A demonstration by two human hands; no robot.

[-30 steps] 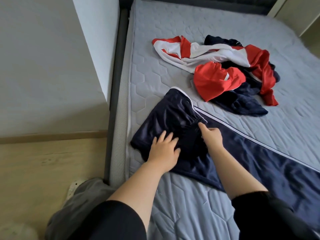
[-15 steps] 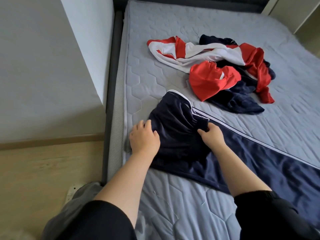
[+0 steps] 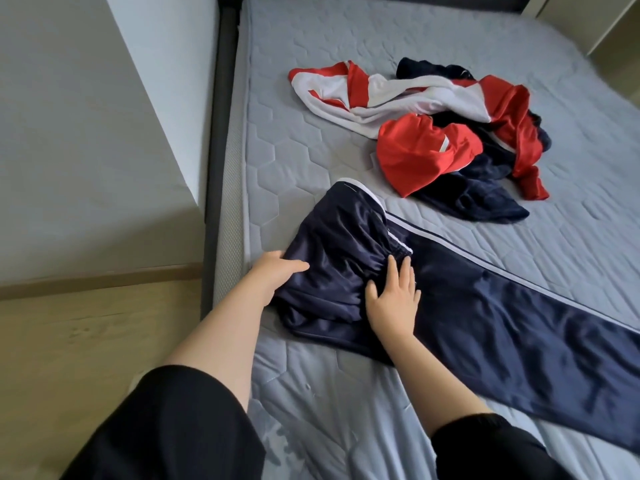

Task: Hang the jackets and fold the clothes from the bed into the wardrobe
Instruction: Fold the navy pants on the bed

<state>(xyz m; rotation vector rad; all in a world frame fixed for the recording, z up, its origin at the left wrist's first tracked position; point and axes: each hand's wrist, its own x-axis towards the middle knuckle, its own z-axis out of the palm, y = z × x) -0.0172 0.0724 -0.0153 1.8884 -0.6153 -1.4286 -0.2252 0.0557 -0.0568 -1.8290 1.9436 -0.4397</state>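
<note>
Navy track pants [image 3: 502, 317] with white side stripes lie stretched across the grey mattress [image 3: 311, 403], their upper end bunched and folded over near the bed's left edge. My left hand [image 3: 273, 275] grips the left edge of that bunched end, thumb on top and fingers tucked under the fabric. Just to its right, my right hand [image 3: 393, 303] lies flat with spread fingers and presses on the pants below the waistband. Further up the bed sits a heap of clothes: a red and white jacket [image 3: 381, 95], a red garment [image 3: 419, 161] and dark navy pieces [image 3: 485, 206].
The dark bed frame [image 3: 216, 168] runs along the left side of the mattress. A white wall panel [image 3: 86, 133] stands beyond it, above a wooden floor [image 3: 86, 341]. A pale cabinet edge [image 3: 609, 26] shows at the top right corner.
My left hand slid from the top of the pants to their left edge and took hold of the fabric. My right hand let go of the waistband and now lies flat.
</note>
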